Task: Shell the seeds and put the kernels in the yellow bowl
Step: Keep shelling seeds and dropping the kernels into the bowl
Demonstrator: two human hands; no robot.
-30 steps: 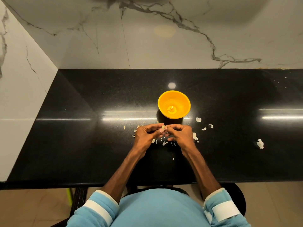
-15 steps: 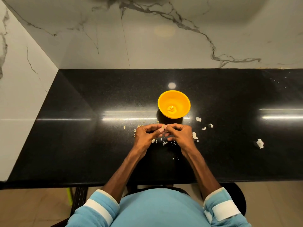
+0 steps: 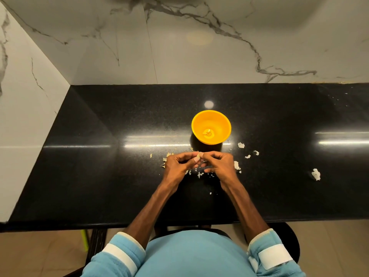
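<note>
Black counter (image 3: 99,176), left hand (image 3: 177,165) and right hand (image 3: 219,166), fingers (image 3: 187,156) curled, pinching one seed (image 3: 198,156)

Blue sleeves (image 3: 130,246) with white bands (image 3: 275,255)

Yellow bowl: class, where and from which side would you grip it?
Probably pinch the rim of the yellow bowl from the right, thumb inside: it stands upright, flaring from a narrow base, and the left hand and right hand crowd its near side.
</note>
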